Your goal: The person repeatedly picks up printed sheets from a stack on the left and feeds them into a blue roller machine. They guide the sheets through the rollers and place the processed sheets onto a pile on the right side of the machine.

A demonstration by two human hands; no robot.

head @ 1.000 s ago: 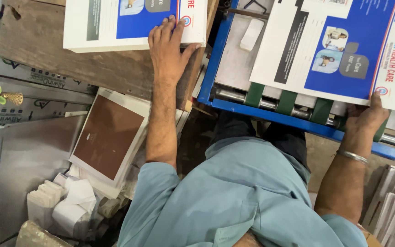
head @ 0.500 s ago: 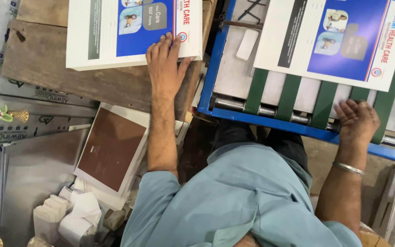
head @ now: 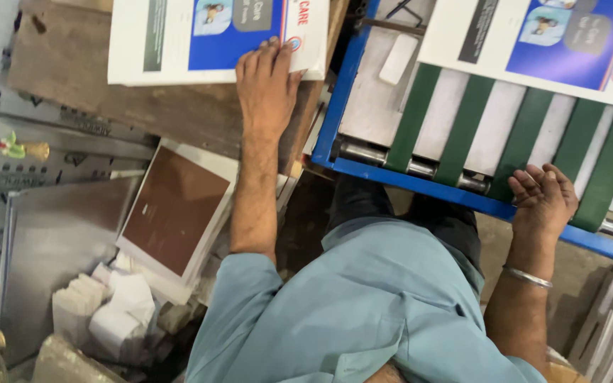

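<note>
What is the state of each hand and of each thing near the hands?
left hand: flat, palm down on the left printed sheet
right hand: open, holding nothing, at the blue frame
left printed sheet: lying flat on the wooden board
right printed sheet: lying on the green belts
brown-faced board: lying flat, untouched

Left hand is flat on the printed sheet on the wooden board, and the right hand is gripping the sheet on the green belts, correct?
Not quite. In the head view the right hand holds nothing; it rests at the blue frame, apart from that sheet. The left hand is as you say.
</note>
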